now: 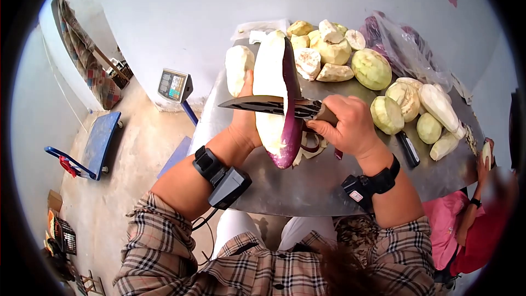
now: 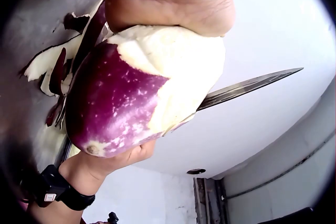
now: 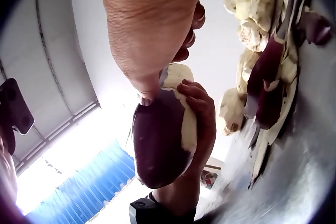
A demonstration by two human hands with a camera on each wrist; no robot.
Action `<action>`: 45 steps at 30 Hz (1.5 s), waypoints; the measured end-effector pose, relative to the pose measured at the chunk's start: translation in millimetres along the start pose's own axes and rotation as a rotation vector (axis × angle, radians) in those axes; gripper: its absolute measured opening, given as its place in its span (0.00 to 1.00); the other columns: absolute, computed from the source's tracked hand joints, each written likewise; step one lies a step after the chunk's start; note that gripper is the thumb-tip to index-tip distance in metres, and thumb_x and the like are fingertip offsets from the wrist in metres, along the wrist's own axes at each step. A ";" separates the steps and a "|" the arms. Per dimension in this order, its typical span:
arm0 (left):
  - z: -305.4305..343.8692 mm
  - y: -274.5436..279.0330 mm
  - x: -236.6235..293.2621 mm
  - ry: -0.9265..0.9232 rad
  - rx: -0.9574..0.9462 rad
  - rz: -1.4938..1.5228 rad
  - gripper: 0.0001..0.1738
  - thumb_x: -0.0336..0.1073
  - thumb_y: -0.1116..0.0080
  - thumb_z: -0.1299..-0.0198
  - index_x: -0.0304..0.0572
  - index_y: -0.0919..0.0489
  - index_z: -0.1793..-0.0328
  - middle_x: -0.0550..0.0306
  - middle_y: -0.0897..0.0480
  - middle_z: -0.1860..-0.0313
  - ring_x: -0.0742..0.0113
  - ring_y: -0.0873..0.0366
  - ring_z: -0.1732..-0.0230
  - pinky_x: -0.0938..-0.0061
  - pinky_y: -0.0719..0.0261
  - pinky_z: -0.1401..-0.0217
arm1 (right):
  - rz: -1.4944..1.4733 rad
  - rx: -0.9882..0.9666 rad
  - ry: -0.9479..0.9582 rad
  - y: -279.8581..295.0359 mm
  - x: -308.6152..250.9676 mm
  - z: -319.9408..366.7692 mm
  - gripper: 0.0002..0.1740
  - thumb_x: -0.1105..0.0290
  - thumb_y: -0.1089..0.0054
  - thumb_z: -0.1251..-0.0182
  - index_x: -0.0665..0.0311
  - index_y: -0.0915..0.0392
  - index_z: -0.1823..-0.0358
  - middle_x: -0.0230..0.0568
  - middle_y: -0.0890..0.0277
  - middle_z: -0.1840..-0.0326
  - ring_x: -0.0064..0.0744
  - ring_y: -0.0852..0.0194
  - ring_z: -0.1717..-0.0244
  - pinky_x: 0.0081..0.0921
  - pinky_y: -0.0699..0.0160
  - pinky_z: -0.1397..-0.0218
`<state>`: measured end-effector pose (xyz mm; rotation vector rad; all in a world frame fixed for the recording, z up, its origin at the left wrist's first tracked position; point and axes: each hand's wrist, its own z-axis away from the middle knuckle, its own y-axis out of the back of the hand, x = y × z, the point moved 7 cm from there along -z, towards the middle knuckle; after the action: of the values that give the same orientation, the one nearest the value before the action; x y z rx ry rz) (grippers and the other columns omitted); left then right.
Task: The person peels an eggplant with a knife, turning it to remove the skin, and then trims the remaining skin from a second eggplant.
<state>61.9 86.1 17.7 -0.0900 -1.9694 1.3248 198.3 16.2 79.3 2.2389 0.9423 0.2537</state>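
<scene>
A large eggplant (image 1: 270, 79), its left face peeled white and a purple strip of skin on its right, is held up over the metal table. My left hand (image 1: 245, 120) grips it from the left side and underneath; its fingers show wrapped round the eggplant in the right wrist view. My right hand (image 1: 352, 123) holds a knife (image 1: 252, 102) by the handle. The blade lies across the eggplant, with its edge at the border of skin and white flesh and its tip pointing left. Purple peels (image 3: 268, 82) lie on the table below.
Several peeled eggplants (image 1: 372, 69) are heaped at the table's back and right, beside a clear plastic bag (image 1: 405, 49) of unpeeled ones. A black phone-like object (image 1: 408, 149) lies near the right wrist. Another person's hand (image 1: 484, 159) shows at far right. A scale (image 1: 174, 85) stands left.
</scene>
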 end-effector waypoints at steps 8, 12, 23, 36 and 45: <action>-4.6 3.1 -3.3 0.056 -0.232 0.159 0.43 0.70 0.74 0.31 0.42 0.31 0.32 0.41 0.23 0.41 0.46 0.22 0.44 0.51 0.23 0.40 | -0.015 0.002 -0.024 2.4 3.4 -1.2 0.26 0.46 0.31 0.46 0.62 0.30 0.76 0.43 0.28 0.79 0.50 0.25 0.76 0.39 0.29 0.73; -2.5 5.5 -2.9 0.028 -0.163 0.094 0.43 0.70 0.72 0.31 0.42 0.31 0.32 0.42 0.22 0.41 0.48 0.22 0.44 0.52 0.23 0.40 | -0.046 -0.004 -0.054 2.6 7.2 -1.1 0.26 0.46 0.32 0.45 0.62 0.30 0.76 0.45 0.28 0.80 0.51 0.25 0.76 0.40 0.28 0.73; -1.7 3.4 -3.8 0.021 -0.075 0.025 0.42 0.70 0.72 0.31 0.41 0.30 0.33 0.44 0.20 0.44 0.51 0.20 0.47 0.56 0.20 0.42 | -0.054 0.010 -0.076 2.3 10.6 0.0 0.27 0.46 0.32 0.44 0.63 0.31 0.77 0.46 0.28 0.80 0.52 0.25 0.76 0.40 0.28 0.74; 0.2 -3.9 -3.8 -0.002 -0.205 0.020 0.38 0.63 0.73 0.28 0.40 0.30 0.33 0.46 0.20 0.44 0.53 0.19 0.48 0.59 0.19 0.43 | -0.059 0.023 -0.179 7.2 22.1 1.7 0.26 0.46 0.32 0.43 0.63 0.29 0.76 0.46 0.26 0.80 0.52 0.25 0.76 0.39 0.28 0.75; 1.0 -1.7 -2.8 -0.009 -0.129 -0.081 0.37 0.64 0.70 0.28 0.41 0.30 0.32 0.48 0.20 0.44 0.55 0.19 0.47 0.61 0.19 0.43 | -0.068 0.041 -0.212 6.7 27.5 2.6 0.26 0.47 0.32 0.42 0.63 0.29 0.77 0.46 0.27 0.80 0.53 0.26 0.77 0.38 0.29 0.75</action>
<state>63.9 83.3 17.5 -0.0656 -2.0439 1.1479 222.9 30.5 79.6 2.2147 0.9133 -0.0335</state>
